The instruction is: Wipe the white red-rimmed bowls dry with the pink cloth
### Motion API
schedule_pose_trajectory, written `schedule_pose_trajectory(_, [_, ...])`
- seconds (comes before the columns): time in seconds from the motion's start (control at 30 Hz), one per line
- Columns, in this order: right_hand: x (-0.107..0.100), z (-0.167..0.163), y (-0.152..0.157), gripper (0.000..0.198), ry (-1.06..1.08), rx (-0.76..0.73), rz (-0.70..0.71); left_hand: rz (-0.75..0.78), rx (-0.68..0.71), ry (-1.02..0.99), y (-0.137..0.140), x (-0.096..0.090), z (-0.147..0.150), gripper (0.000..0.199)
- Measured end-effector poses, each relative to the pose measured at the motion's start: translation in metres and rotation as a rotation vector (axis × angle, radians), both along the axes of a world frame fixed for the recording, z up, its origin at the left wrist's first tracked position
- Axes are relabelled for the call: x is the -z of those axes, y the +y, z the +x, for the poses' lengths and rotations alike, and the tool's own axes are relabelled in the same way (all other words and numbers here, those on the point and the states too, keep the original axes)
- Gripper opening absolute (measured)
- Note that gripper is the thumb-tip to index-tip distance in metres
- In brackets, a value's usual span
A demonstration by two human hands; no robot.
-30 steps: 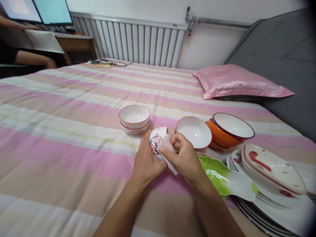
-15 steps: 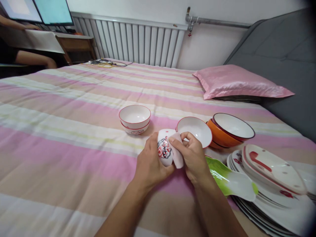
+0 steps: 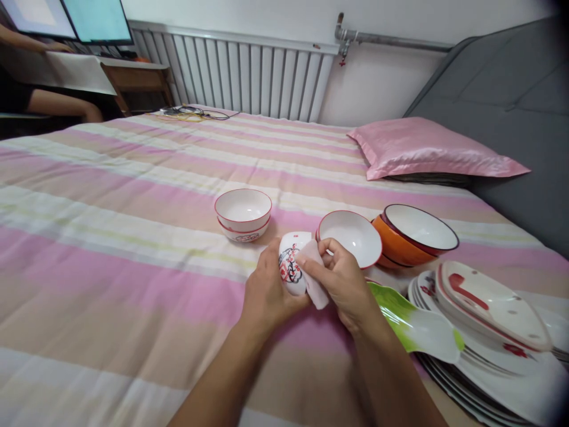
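My left hand point(image 3: 267, 290) is closed on a white bowl point(image 3: 290, 264) with a red and black blossom pattern, its patterned outside turned up toward me. Pinched in my right hand point(image 3: 344, 279) is a pale pink cloth or tissue point(image 3: 315, 284), pressed against the bowl's right side. Beyond the left hand sits a stack of two red-rimmed white bowls point(image 3: 243, 210). Another red-rimmed bowl point(image 3: 351, 237) lies tilted just past the right hand. Beside the right wrist is a green and white leaf-shaped dish point(image 3: 413, 320); part of it is hidden by the arm.
Orange bowls point(image 3: 400, 243) stand stacked to the right, behind a pile of white plates point(image 3: 489, 385) topped by a white and red dish point(image 3: 493, 302). A pink pillow point(image 3: 431, 145) lies by the grey headboard point(image 3: 502, 83). Cables point(image 3: 195, 112) rest at the bed's far edge; a person sits at a desk.
The cloth and the right fingers have shifted slightly left and down over the bowl. The held bowl has turned and moved a little left. The other dishes stay put.
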State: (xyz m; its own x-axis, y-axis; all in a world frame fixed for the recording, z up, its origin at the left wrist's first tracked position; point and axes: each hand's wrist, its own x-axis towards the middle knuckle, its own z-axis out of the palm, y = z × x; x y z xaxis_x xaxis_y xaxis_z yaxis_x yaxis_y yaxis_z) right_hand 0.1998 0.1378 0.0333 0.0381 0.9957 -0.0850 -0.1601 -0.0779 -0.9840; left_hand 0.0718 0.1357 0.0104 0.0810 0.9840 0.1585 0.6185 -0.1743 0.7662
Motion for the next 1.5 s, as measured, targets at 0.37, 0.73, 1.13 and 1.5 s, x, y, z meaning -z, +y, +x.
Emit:
schedule_pose_trajectory(0.37, [0.0, 0.006, -0.003, 0.031, -0.406, -0.067, 0.091, -0.02, -0.011, -0.068, 0.002, -0.001, -0.002, 0.093])
schedule_pose_trajectory(0.73, [0.005, 0.006, 0.004, 0.035, -0.294, 0.187, 0.105, 0.073, 0.045, 0.027, -0.002, 0.0, 0.001, 0.091])
schedule_pose_trajectory(1.13, [0.013, 0.007, 0.006, 0.03, -0.237, 0.252, 0.119, 0.109, 0.062, 0.119, -0.004, 0.004, 0.002, 0.095])
schedule_pose_trajectory(1.5, [0.005, -0.001, -0.001, 0.028, -0.399, 0.086, 0.183, 0.035, -0.012, -0.003, -0.001, 0.001, -0.001, 0.096])
